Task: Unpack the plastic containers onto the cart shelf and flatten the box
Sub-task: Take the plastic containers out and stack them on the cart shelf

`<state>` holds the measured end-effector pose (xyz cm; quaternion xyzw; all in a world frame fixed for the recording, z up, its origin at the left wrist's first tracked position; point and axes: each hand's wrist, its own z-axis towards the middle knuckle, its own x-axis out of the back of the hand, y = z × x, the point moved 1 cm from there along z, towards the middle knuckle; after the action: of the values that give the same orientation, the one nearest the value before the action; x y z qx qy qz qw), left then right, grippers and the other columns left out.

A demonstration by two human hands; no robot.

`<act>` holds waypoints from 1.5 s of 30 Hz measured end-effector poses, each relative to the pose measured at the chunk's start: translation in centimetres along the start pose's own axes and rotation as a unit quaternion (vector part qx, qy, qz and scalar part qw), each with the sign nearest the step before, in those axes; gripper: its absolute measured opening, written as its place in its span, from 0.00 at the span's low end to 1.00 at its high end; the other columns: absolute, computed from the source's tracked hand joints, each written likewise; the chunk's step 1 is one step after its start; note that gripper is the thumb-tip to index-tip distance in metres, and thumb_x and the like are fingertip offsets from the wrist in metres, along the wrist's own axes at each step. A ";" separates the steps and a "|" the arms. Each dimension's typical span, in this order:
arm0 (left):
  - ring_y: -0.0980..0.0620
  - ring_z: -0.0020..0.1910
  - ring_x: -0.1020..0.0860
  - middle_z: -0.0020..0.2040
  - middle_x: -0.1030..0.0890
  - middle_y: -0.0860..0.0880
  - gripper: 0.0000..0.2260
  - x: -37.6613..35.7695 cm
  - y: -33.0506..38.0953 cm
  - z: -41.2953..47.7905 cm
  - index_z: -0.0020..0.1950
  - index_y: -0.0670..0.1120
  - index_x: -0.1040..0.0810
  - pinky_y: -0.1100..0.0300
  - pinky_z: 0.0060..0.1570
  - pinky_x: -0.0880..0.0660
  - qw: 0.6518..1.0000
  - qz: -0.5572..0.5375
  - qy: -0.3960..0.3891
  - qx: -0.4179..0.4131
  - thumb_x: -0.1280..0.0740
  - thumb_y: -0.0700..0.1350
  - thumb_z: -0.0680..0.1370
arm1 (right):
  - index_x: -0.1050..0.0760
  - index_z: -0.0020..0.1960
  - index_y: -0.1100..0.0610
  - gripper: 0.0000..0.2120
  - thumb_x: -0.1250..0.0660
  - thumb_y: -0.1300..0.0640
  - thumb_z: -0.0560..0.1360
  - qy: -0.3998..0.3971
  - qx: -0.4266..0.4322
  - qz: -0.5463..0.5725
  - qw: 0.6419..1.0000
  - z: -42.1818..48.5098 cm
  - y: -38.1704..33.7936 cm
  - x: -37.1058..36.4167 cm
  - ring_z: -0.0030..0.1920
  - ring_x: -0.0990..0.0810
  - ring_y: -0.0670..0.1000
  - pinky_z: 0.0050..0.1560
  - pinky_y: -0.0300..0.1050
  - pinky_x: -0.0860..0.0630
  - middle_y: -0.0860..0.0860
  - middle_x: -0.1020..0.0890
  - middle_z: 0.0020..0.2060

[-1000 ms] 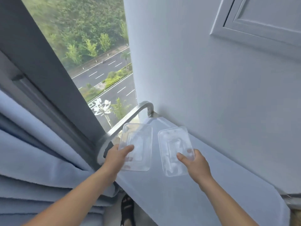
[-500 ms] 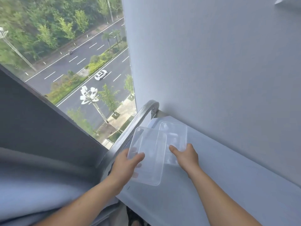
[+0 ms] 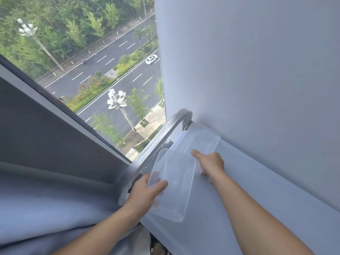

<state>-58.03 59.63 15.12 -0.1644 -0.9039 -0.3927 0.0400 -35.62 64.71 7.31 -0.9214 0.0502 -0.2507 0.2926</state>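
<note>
- Since the earlier frame the two containers have drawn apart. The far container (image 3: 200, 140) has gone up into the corner by the wall (image 3: 257, 70), and the near container (image 3: 174, 190) now overlaps it only at one corner.
- The right hand (image 3: 211, 162) holds the far container by its near edge, thumb flat on top. The fingers beneath are hidden.
- The left hand (image 3: 145, 194) grips the near container at its near-left corner, thumb on top and fingers seen through the plastic underneath.
- Both containers are over the cart shelf (image 3: 239, 199), beside the metal handle rail (image 3: 160, 140). I cannot tell whether the near one rests flat or is held slightly up.
- Seat the far container first, square to the wall and clear of the rail's foot, and let go only once it lies flat.
- Then lower the near container just beside it. Lay it on top only if a neat stack is wanted, since a half-overlap would likely rock.
- The clear plastic looks thin and slippery, so set each one down rather than dropping it.
- Keep the near container's left edge inboard of the rail, where a curtain (image 3: 46, 208) hangs close.
</note>
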 end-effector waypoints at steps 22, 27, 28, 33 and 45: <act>0.53 0.46 0.15 0.52 0.16 0.51 0.22 -0.3 0.6 -0.6 0.56 0.51 0.20 0.52 0.45 0.19 0.999 -0.028 -0.009 -0.017 0.28 0.57 0.64 | 0.28 0.59 0.62 0.35 0.25 0.37 0.66 -0.003 -0.028 0.060 0.998 -0.6 -0.2 -0.5 0.37 0.17 0.57 0.30 0.43 0.27 0.54 0.20 0.48; 0.51 0.47 0.15 0.52 0.16 0.50 0.21 -0.5 1.7 -0.1 0.55 0.51 0.20 0.50 0.43 0.19 0.999 -0.032 -0.012 -0.029 0.27 0.56 0.65 | 0.32 0.60 0.62 0.36 0.36 0.30 0.71 0.017 -0.009 0.055 0.998 -1.9 -0.2 1.2 0.44 0.20 0.57 0.39 0.46 0.27 0.52 0.23 0.46; 0.51 0.47 0.15 0.53 0.17 0.51 0.23 -0.7 2.1 0.1 0.56 0.51 0.20 0.49 0.44 0.19 0.999 -0.033 -0.016 -0.034 0.26 0.57 0.64 | 0.33 0.60 0.60 0.35 0.39 0.30 0.73 0.035 0.007 0.046 0.998 -2.3 -0.2 1.7 0.48 0.21 0.57 0.44 0.48 0.28 0.51 0.24 0.48; 0.53 0.50 0.16 0.56 0.18 0.54 0.22 -2.1 5.4 0.4 0.57 0.55 0.22 0.49 0.46 0.20 0.996 -0.036 -0.040 -0.069 0.27 0.57 0.64 | 0.31 0.48 0.47 0.26 0.45 0.26 0.68 0.039 0.156 0.119 0.980 -5.6 -1.1 4.1 0.46 0.24 0.53 0.49 0.51 0.28 0.43 0.26 0.45; 0.51 0.55 0.20 0.59 0.19 0.50 0.22 -5.2 7.4 4.7 0.63 0.47 0.24 0.56 0.55 0.23 0.997 -0.018 -0.002 -0.070 0.32 0.54 0.72 | 0.30 0.47 0.49 0.18 0.25 0.42 0.70 0.034 0.144 0.148 0.978 -2.5 -2.6 5.1 0.50 0.19 0.55 0.54 0.59 0.21 0.50 0.20 0.47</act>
<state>-50.46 66.36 15.99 -0.1517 -0.8770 -0.4555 0.0191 -32.58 64.31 12.74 -0.8430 0.1588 -0.2401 0.4544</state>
